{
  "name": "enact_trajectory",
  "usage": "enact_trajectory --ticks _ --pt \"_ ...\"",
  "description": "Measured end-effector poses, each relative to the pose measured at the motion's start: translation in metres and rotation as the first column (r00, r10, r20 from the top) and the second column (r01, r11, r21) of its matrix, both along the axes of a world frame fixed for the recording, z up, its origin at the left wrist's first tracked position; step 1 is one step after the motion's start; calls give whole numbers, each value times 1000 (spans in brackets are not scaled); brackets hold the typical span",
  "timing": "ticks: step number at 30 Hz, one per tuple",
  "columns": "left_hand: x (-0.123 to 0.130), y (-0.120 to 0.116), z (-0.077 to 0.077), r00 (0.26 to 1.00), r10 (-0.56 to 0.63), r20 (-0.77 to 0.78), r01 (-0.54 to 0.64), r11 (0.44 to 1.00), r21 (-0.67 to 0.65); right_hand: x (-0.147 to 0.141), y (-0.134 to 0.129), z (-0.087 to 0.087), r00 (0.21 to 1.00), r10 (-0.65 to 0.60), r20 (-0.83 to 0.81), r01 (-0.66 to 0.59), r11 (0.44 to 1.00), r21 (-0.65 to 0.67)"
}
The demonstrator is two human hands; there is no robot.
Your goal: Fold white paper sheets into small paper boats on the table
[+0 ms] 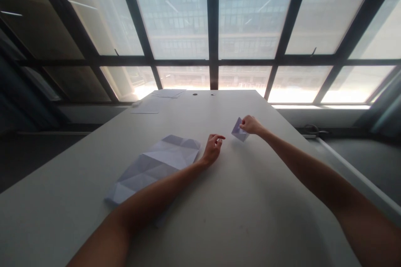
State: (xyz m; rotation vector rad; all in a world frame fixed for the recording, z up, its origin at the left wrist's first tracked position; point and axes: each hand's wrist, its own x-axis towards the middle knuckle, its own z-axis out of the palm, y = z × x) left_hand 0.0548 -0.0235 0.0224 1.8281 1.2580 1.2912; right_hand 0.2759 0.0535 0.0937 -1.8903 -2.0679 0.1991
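My right hand (250, 124) pinches a small folded paper piece (240, 133) by its upper right side, over the right part of the white table (200, 110). To its left, my left hand (213, 148) is above the table with its fingers bent and apart, and nothing shows between them. A large creased sheet of pale paper (169, 152) lies left of that hand, with a raised fold across it. My left forearm hides part of the sheet's lower right edge.
Several flat white sheets (150, 105) lie at the table's far left corner. Two small dark holes (194, 94) are near the far edge. Large dark-framed windows (213, 41) stand behind the table, with curtains at both sides.
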Motion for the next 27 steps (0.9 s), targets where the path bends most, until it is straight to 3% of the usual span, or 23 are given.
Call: enact_trajectory --ticks 7,14,22,27 --pt "0 -3 -4 999 -41 22 41 999 9 36 80 6 997 2 74 2 998 -60" --pt "3 -9 -7 997 -58 48 59 998 -17 46 127 -3 996 -35 86 42 996 -80" --pt "3 -11 -4 999 -32 33 33 999 -29 35 139 -9 993 -89 81 98 989 -115" --pt "2 -10 -3 1000 -13 24 14 999 -35 32 130 6 987 -150 60 155 985 -78"
